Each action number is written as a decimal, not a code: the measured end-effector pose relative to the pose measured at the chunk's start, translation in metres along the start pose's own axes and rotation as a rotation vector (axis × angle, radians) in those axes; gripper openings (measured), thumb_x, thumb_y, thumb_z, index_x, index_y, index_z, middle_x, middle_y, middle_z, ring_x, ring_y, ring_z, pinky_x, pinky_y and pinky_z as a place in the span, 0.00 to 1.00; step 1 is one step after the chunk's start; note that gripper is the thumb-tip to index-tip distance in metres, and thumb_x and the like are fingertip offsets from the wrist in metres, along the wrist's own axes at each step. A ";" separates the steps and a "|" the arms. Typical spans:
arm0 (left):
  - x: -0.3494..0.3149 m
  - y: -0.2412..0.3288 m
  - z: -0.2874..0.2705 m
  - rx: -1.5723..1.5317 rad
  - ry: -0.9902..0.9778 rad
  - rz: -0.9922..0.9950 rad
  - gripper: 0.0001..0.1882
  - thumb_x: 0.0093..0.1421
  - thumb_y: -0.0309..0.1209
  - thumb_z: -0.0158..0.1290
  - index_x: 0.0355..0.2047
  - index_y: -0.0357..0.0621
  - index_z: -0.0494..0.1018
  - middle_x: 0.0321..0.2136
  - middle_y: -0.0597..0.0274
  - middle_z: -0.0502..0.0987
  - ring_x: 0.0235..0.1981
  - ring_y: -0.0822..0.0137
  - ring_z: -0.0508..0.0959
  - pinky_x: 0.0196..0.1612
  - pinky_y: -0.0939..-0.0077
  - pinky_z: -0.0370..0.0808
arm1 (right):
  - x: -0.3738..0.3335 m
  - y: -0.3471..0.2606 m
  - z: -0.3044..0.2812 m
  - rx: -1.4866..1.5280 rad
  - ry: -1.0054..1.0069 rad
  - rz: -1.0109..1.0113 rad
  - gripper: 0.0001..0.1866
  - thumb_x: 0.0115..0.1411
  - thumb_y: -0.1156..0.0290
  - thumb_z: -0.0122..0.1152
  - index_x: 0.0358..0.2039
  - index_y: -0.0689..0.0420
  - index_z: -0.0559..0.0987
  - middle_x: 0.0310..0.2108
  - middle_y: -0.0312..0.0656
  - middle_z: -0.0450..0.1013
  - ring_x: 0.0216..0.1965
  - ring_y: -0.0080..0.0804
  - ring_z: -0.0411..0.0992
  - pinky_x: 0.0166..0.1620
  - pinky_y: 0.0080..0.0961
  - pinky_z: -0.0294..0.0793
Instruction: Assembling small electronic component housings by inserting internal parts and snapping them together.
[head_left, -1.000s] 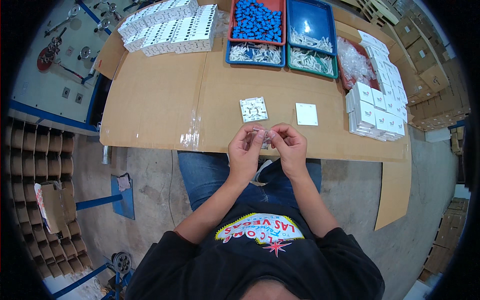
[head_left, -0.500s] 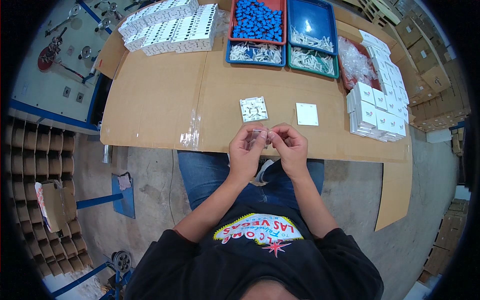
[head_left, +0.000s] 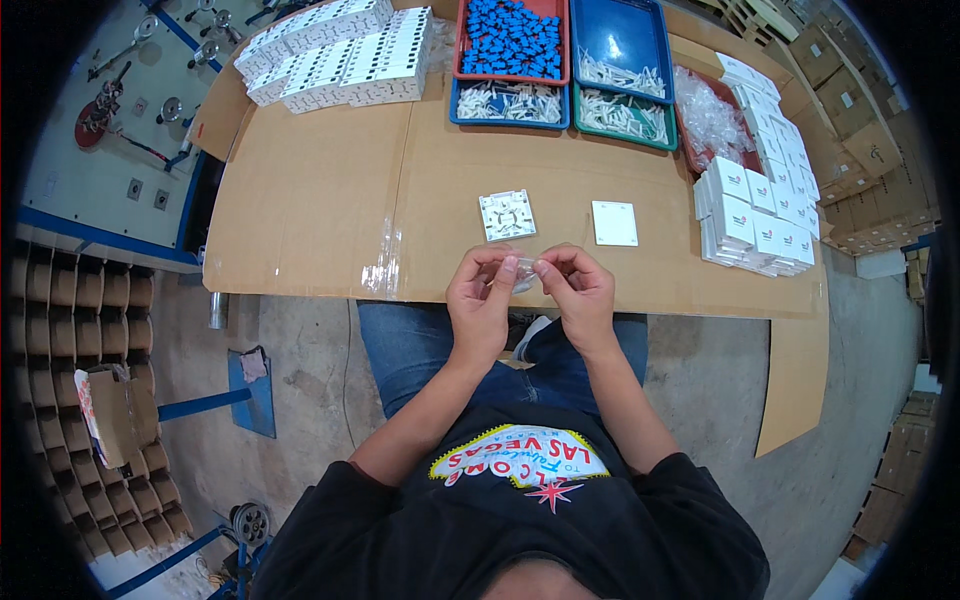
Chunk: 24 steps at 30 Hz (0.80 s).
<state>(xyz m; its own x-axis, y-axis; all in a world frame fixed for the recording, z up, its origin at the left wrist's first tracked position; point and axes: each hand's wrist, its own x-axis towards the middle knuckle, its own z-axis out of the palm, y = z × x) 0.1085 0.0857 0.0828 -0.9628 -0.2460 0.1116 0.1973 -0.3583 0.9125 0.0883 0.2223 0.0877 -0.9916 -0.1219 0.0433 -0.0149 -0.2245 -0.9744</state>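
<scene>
Clear plastic catches the light between two bare hands: a small bag (head_left: pixel 525 274), as best I can make out, held up by the near edge of the cardboard-covered tabletop (head_left: pixel 300 200). The left hand (head_left: pixel 482 300) has its grip closed, thumb against fingers, pinching one side of the bag. The right hand (head_left: pixel 583 296) pinches the other side with thumb and fingertip, its grip nearly closed too. Whether the bag's mouth is open, I can't tell from here.

Just past the fingers lies a white square case (head_left: pixel 507 216), its inner shapes showing and no lid over it. To its right, well apart, a plain white cover (head_left: pixel 614 223) lies flat. So the two are unjoined, and neither is in the bag; this piece looks only partly done to me.

Farther back, the trays hold plenty of loose blue pieces (head_left: pixel 512 40) and white pieces (head_left: pixel 625 118). White stacks (head_left: pixel 345 60) fill the far left, and more white squares (head_left: pixel 758 225) are piled at the right, beside crumpled clear bags (head_left: pixel 710 118).
</scene>
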 end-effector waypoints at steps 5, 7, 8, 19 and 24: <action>0.002 0.002 0.001 -0.047 -0.033 -0.086 0.06 0.69 0.26 0.54 0.43 0.37 0.72 0.42 0.61 0.79 0.43 0.74 0.78 0.48 0.77 0.76 | 0.002 0.002 -0.002 0.071 -0.013 0.011 0.04 0.65 0.79 0.63 0.39 0.63 0.78 0.34 0.32 0.75 0.35 0.14 0.71 0.37 0.13 0.70; 0.002 0.000 0.001 -0.051 -0.053 -0.102 0.06 0.69 0.26 0.54 0.44 0.37 0.72 0.42 0.61 0.79 0.43 0.74 0.78 0.48 0.77 0.76 | 0.002 0.002 -0.003 0.086 -0.019 0.033 0.04 0.65 0.79 0.63 0.40 0.62 0.79 0.33 0.31 0.75 0.34 0.14 0.70 0.35 0.13 0.69; 0.001 -0.002 0.002 -0.046 -0.074 -0.102 0.06 0.69 0.25 0.54 0.44 0.37 0.72 0.42 0.61 0.79 0.42 0.74 0.78 0.48 0.77 0.76 | 0.002 0.001 -0.003 0.082 -0.017 0.034 0.04 0.65 0.78 0.63 0.40 0.62 0.79 0.32 0.31 0.75 0.33 0.13 0.70 0.34 0.13 0.68; 0.001 -0.009 -0.008 0.014 -0.117 -0.037 0.07 0.68 0.24 0.55 0.44 0.36 0.74 0.41 0.63 0.79 0.43 0.73 0.78 0.48 0.78 0.76 | 0.004 -0.002 -0.001 -0.005 -0.071 0.045 0.04 0.65 0.78 0.63 0.39 0.63 0.79 0.32 0.33 0.77 0.33 0.16 0.72 0.36 0.15 0.71; -0.002 -0.005 -0.011 0.003 -0.094 -0.169 0.14 0.73 0.36 0.50 0.47 0.38 0.74 0.44 0.60 0.78 0.46 0.70 0.78 0.51 0.74 0.76 | 0.005 0.009 -0.008 -0.059 -0.060 0.050 0.03 0.64 0.80 0.63 0.38 0.63 0.80 0.34 0.34 0.78 0.36 0.19 0.75 0.42 0.17 0.75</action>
<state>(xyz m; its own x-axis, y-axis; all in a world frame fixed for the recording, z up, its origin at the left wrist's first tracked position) 0.1115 0.0783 0.0736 -0.9953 -0.0969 -0.0076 0.0305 -0.3851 0.9224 0.0821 0.2278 0.0771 -0.9819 -0.1894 0.0058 0.0250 -0.1594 -0.9869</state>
